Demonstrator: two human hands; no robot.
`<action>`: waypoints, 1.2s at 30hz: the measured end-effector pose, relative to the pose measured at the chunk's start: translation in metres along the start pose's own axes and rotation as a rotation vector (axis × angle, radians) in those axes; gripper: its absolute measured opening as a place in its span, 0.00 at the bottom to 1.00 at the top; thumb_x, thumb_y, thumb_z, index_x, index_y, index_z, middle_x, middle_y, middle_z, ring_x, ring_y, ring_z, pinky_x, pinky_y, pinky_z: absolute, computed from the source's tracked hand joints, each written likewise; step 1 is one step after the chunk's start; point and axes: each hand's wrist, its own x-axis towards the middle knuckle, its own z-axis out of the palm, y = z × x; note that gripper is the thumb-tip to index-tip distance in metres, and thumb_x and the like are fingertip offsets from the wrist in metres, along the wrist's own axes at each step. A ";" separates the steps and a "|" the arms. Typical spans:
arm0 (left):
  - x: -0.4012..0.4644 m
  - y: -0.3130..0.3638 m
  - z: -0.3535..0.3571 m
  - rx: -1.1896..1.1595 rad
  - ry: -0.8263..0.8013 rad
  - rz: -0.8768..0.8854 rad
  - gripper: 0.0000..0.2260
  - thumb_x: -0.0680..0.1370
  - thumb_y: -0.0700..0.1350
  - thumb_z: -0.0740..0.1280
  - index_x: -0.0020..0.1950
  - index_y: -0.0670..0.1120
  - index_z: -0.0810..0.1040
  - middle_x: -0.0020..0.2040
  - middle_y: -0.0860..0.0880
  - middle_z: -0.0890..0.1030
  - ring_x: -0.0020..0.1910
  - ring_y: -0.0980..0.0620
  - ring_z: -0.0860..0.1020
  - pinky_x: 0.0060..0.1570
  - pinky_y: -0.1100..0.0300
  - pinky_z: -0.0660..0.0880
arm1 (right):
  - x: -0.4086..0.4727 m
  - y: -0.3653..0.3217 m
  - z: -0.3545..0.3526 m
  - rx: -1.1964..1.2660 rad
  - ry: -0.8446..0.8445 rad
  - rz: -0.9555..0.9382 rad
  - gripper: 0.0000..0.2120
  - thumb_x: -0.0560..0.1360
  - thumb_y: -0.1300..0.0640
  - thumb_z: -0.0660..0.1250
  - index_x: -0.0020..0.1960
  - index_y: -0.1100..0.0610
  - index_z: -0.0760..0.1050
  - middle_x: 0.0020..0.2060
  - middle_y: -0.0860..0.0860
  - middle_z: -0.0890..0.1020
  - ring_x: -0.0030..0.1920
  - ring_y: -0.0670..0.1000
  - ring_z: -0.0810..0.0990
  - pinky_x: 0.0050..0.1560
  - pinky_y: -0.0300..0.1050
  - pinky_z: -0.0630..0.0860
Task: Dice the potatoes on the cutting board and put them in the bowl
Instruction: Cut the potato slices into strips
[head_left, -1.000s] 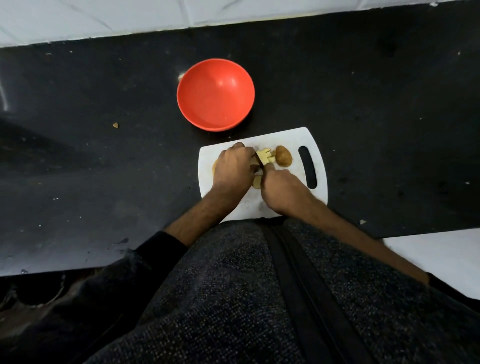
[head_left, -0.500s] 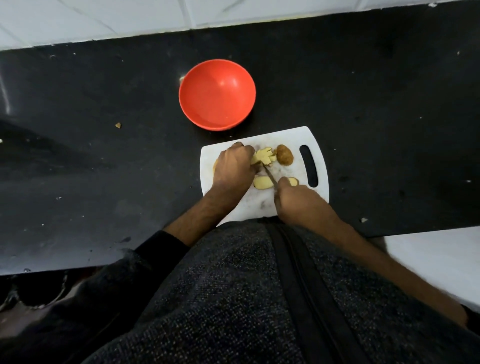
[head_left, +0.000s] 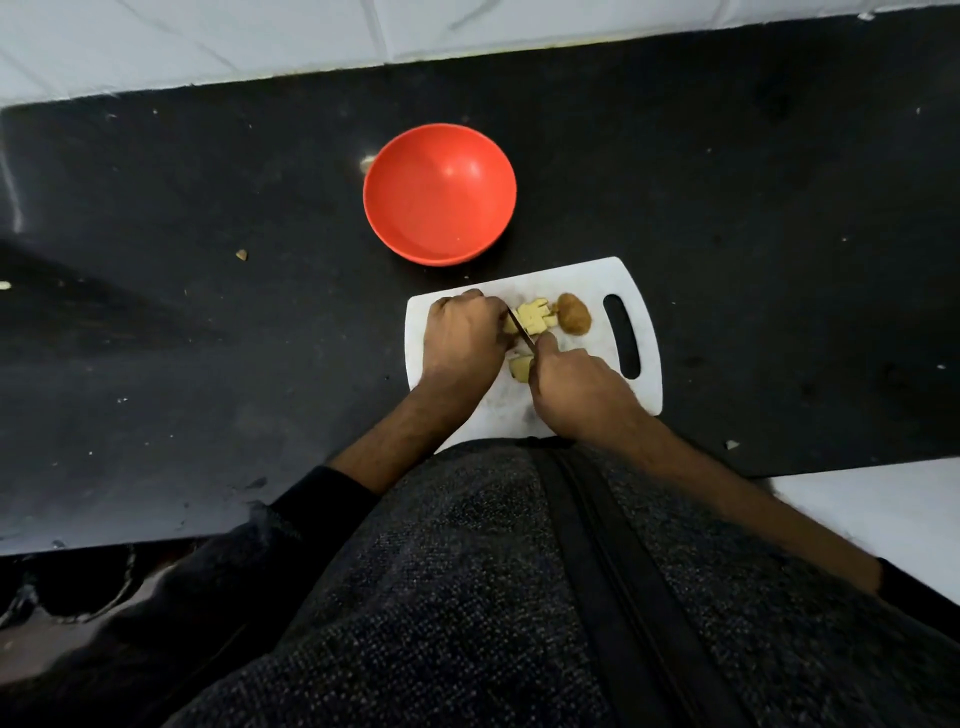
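A black, speckled bench (head_left: 727, 182) ran beneath a white tiled wall. Directly on it sat a red bowl (head_left: 439, 193), with a white cutting board (head_left: 644, 384) just beside it on the near side, its handle slot to the right. A small pale scrap (head_left: 241, 254) lay well to the left of the bowl, and another scrap (head_left: 731, 444) lay near the board's right corner.

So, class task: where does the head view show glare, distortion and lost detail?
Head view: glare spots inside the red bowl; wide-angle bending curves the counter edge; the knife blade is thin and dim between the left hand and right hand.
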 end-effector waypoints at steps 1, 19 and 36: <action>0.001 0.000 0.001 0.005 0.002 0.006 0.09 0.74 0.44 0.72 0.37 0.48 0.74 0.37 0.50 0.74 0.37 0.47 0.73 0.41 0.56 0.62 | 0.000 0.000 0.001 0.008 -0.009 0.008 0.13 0.82 0.57 0.53 0.64 0.60 0.65 0.50 0.61 0.79 0.50 0.64 0.79 0.41 0.51 0.67; 0.003 -0.001 0.013 0.036 0.024 0.018 0.04 0.74 0.40 0.68 0.43 0.46 0.82 0.40 0.48 0.83 0.39 0.44 0.79 0.44 0.51 0.74 | 0.009 -0.005 0.003 0.047 -0.197 0.121 0.21 0.80 0.59 0.57 0.72 0.61 0.60 0.57 0.63 0.77 0.56 0.63 0.78 0.48 0.52 0.69; -0.003 0.000 0.002 0.111 0.019 0.015 0.12 0.74 0.39 0.69 0.35 0.51 0.71 0.35 0.49 0.77 0.34 0.49 0.69 0.40 0.56 0.62 | -0.018 0.004 -0.017 0.060 -0.065 0.051 0.14 0.81 0.54 0.56 0.63 0.60 0.63 0.49 0.62 0.78 0.47 0.62 0.78 0.42 0.51 0.67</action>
